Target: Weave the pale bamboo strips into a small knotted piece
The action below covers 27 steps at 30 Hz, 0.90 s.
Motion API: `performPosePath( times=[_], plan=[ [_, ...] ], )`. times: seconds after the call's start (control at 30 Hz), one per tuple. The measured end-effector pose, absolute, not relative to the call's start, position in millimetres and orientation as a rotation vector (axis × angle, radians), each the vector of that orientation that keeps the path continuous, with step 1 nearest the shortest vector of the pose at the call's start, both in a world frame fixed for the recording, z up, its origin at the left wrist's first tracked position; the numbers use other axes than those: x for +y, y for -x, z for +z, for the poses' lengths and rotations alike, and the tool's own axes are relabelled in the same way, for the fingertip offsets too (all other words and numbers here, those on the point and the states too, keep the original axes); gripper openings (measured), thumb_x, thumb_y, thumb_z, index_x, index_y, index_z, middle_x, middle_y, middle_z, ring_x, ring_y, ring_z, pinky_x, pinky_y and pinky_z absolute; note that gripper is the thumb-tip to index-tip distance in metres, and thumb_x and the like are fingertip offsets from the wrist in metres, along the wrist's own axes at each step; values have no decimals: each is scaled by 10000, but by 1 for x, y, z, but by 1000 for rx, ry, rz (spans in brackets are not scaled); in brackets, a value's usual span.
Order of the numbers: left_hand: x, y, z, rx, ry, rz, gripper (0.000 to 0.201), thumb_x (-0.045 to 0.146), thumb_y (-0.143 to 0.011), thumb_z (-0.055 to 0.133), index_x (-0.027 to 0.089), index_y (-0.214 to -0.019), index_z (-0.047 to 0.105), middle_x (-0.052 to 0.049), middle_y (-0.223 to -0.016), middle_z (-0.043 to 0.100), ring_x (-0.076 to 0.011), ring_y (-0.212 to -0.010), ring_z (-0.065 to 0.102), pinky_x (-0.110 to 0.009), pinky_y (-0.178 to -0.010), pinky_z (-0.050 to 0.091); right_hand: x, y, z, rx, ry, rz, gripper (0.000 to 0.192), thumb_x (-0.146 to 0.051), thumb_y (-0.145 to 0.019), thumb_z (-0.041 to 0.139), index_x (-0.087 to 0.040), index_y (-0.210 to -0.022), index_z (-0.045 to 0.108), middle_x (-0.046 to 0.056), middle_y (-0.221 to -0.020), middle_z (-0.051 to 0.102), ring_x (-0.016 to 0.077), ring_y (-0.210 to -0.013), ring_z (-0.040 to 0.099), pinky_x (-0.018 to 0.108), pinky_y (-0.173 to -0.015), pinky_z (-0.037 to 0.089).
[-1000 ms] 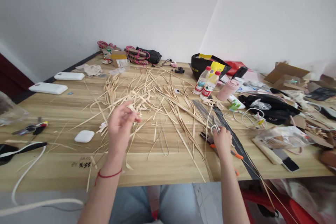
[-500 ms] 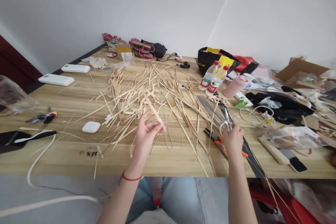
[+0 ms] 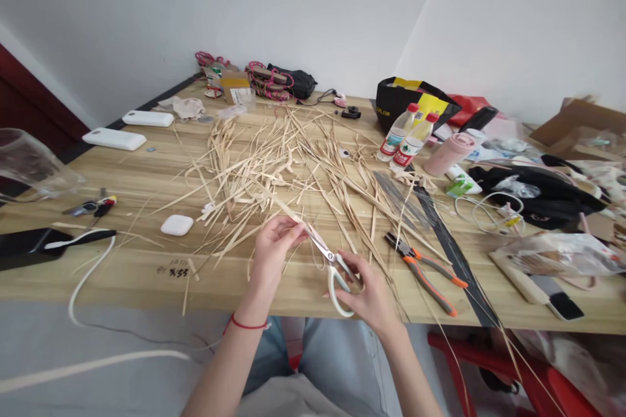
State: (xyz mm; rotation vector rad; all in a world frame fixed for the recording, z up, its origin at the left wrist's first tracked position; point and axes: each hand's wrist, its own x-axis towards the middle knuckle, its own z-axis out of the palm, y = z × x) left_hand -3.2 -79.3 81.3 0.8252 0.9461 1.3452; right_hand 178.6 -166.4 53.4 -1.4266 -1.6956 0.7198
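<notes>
While the left hand [image 3: 274, 244] is pinching a pale straw strip [image 3: 283, 208] between closed fingertips, the right hand [image 3: 369, 293] is gripping white-handled scissors [image 3: 331, 264], blades parted at the strip. Both are hovering over a wooden table [image 3: 122, 182] by white walls; orange pliers [image 3: 423, 264] and loose straw [image 3: 274, 156] are lying just beyond.

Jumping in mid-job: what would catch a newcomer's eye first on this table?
The sprawling heap of pale straw strips across the middle of the wooden table. At the near edge, the right hand holds white-handled scissors to a strip pinched by the left hand; orange-handled pliers lie just right.
</notes>
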Motion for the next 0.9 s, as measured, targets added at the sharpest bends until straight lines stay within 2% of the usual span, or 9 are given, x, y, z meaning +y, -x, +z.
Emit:
performPosePath(
  times=[0.4,0.7,0.9],
  plan=[
    [-81,3,76,928,-791,1350,222,226,-615,756,141,-778,631,-24,-753,680,-162,-717,664,-318,-707,570,-164,-181,51,-1763,1437,686,556,-335,-679,710,-229,-1181,494,95,-1169,599,257,-1034,591,378,-858,482],
    [-83,5,80,938,-783,1316,204,208,-600,761,127,-752,652,-21,-711,681,-147,-676,655,-291,-690,559,-166,-182,57,-1802,1439,663,578,-313,-685,706,-209,-1208,482,98,-1128,611,239,-963,617,350,-803,514],
    [-83,7,76,913,-806,1319,187,207,-604,758,133,-748,664,-18,-707,683,-141,-671,651,-278,-676,555,-167,-181,59,-1828,1448,674,564,-303,-692,695,-210,-1206,482,103,-1153,603,247,-996,608,364,-827,502]
  ],
)
